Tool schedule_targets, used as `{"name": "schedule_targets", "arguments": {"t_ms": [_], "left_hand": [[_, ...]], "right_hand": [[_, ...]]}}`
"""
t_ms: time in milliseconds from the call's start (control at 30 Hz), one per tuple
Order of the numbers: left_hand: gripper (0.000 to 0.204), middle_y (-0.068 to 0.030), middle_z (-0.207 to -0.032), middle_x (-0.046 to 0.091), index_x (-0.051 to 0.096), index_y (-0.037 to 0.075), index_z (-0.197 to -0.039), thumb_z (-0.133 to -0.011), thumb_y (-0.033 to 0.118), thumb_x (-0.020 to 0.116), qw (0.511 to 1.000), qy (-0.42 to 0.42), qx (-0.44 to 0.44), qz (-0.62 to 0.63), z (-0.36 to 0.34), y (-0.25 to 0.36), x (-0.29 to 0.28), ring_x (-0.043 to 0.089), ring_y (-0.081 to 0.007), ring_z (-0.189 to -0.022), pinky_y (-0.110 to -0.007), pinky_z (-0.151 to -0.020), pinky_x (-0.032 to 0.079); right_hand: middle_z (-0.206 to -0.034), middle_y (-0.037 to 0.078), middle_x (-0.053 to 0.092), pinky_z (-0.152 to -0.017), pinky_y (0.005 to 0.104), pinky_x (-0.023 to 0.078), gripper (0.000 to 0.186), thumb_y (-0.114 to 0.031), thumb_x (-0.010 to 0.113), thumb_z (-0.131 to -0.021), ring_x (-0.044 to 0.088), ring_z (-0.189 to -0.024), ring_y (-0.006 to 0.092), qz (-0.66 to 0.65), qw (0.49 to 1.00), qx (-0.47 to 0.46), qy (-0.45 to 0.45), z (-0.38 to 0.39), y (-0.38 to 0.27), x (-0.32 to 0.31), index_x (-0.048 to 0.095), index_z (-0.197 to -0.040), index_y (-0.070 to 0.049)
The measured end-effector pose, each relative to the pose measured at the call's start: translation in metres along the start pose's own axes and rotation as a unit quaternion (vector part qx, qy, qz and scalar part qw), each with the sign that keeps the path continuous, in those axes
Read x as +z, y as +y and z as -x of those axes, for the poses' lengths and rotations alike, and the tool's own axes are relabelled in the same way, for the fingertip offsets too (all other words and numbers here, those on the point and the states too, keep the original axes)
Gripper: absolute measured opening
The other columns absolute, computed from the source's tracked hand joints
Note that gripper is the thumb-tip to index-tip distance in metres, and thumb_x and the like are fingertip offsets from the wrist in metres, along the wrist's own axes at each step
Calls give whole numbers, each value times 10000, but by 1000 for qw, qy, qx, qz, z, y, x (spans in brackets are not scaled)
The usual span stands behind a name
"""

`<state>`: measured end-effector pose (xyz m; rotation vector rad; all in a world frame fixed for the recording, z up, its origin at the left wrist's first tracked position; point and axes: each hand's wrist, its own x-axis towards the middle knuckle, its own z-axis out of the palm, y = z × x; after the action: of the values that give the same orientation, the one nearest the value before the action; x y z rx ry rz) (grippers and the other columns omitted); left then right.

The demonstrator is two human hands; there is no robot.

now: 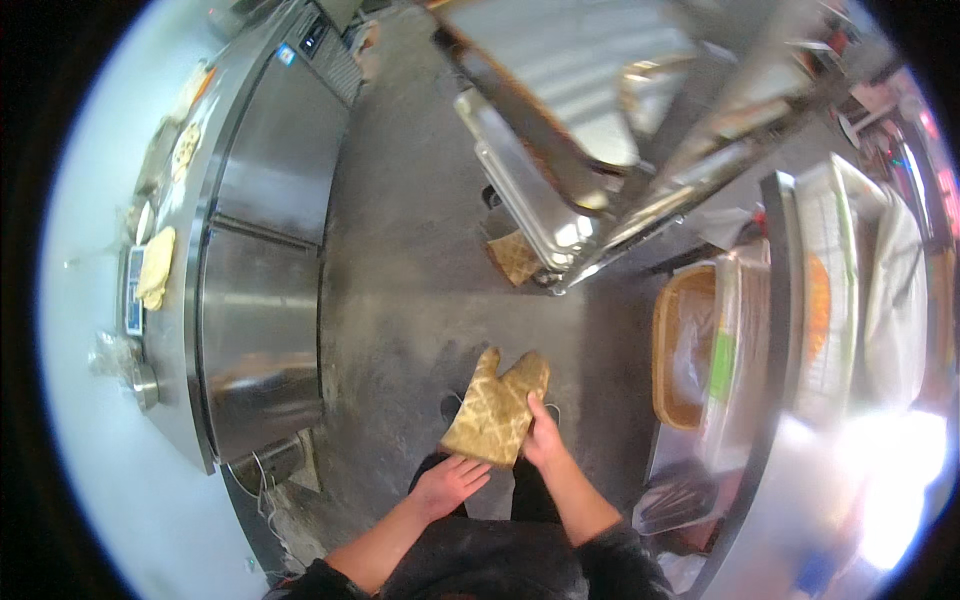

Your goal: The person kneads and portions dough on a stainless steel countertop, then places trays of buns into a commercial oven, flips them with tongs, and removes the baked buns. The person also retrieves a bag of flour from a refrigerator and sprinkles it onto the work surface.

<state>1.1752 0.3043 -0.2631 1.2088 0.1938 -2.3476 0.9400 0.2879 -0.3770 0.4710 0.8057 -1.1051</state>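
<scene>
A yellow-brown patterned oven mitt is held out in front of my body, its cuff toward me and its thumb part pointing away. My right hand grips it by the right edge, thumb on top and the other fingers hidden beneath. At the cuff's lower edge is my left hand, fingers stretched out and their tips by the opening; whether they reach inside cannot be made out. A second mitt of similar colour shows beyond, low by the foot of a metal rack.
The rack, loaded with trays, stands ahead to the right. Along the left runs a steel counter with doors, a yellow cloth-like item on top. Right are a wicker basket and a work surface edge.
</scene>
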Motion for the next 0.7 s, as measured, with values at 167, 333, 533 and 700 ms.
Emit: {"name": "schedule_targets", "arguments": {"t_ms": [167,333,533,700], "left_hand": [[541,-167,-1616,619,517,103,-1647,-1179,372,537,989,146,10,-34,-6,59,-94,605,-306,-1477,-493,-1254,464],[530,-154,-1583,646,559,106,-1613,-1195,430,520,978,95,55,-177,-130,162,-127,634,-283,-1434,-452,-1202,490],[535,-139,-1516,694,586,87,-1583,-1174,431,573,940,59,75,-327,-307,271,-136,660,-258,-1389,-452,-1191,498],[607,-71,-1249,729,576,71,-1600,-1090,373,703,903,128,129,-389,-458,324,-88,647,-160,-1021,-327,-886,525]], "right_hand": [[-1640,159,586,-1290,565,408,739,-572,674,-1092,556,-1493,373,62,995,-23,70,-139,-60,17,530,-1612,-67],[-1690,144,527,-1314,569,383,741,-559,638,-1113,496,-1550,370,21,989,-129,66,-265,-116,26,468,-1659,-87],[-1718,131,494,-1337,563,360,732,-521,643,-1120,468,-1577,348,-24,962,-267,55,-333,-162,28,443,-1685,-101],[-1764,94,422,-1360,536,301,750,-518,644,-1114,360,-1649,310,-81,904,-374,189,-360,-152,9,420,-1702,-110]]}}
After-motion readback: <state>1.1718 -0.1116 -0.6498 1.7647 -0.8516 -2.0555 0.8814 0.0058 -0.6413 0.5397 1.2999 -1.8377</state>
